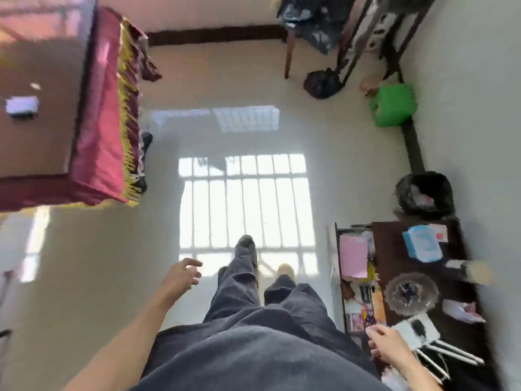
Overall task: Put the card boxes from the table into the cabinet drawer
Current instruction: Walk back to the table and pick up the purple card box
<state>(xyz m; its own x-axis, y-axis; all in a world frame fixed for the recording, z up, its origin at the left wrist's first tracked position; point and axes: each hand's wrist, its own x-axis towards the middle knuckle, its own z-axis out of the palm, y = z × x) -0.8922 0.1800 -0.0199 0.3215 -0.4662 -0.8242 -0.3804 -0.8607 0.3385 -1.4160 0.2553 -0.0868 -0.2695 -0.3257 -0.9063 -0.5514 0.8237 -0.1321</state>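
The frame is blurred by motion. A white card box (22, 106) lies on the brown table (42, 153) at the far left, beside a small white scrap. At the right stands the dark cabinet (394, 266). Its drawer (338, 266) is pulled open and holds a pink sheet and several colourful boxes (363, 314). My left hand (183, 275) hangs over the floor with fingers spread, holding nothing. My right hand (386, 345) is by the drawer's near end, fingers loose, with nothing visible in it.
A red fringed cloth (107, 122) drapes the table edge. On the cabinet top sit a blue box (423, 244), a round dish (411, 294) and white items. A black bin (425, 193), a green stool (394, 105) and a chair (310, 24) line the right wall. Glossy floor lies between.
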